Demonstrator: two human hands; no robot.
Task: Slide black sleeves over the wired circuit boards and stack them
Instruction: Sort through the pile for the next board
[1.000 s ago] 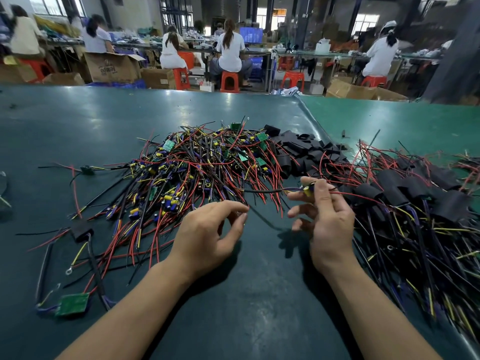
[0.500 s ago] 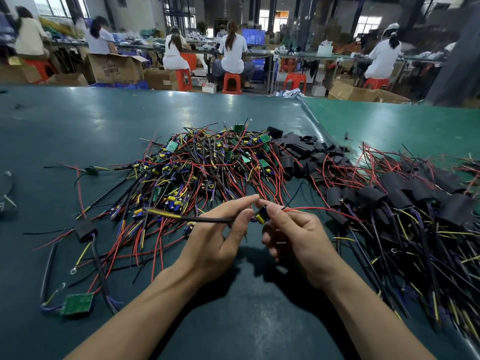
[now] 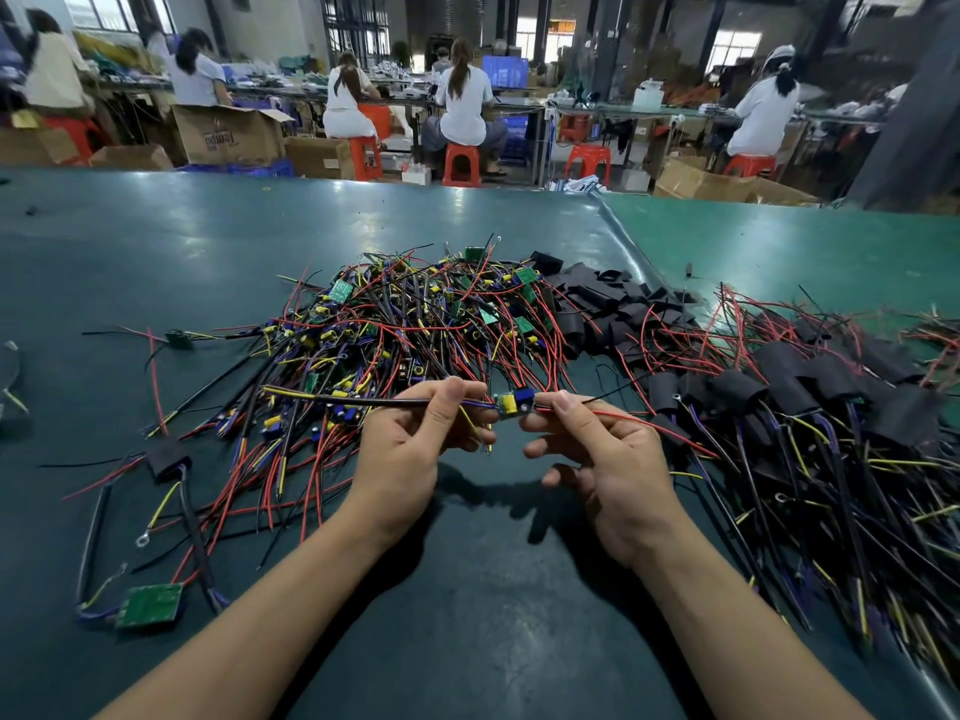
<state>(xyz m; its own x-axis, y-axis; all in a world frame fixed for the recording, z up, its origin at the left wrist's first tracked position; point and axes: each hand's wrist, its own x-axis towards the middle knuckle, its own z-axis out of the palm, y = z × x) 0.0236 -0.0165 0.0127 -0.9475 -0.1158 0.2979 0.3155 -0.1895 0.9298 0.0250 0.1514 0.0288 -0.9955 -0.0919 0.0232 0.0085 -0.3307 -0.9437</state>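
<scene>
While a large heap of bare wired boards (image 3: 405,330) waits beside the sleeved stack (image 3: 810,392), the left hand (image 3: 415,449) and right hand (image 3: 608,459) pinch one unsleeved circuit board (image 3: 511,402) above the surface (image 3: 156,241); much remains, judging by the piles

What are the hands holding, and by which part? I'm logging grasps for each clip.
One bare wired circuit board, held above the table by its leads: the left hand pinches the black cable side, the right hand pinches the red-wire side.

Green table (image 3: 156,241) bearing wired boards (image 3: 405,330), black sleeves (image 3: 602,304), sleeved boards (image 3: 810,407).
</scene>
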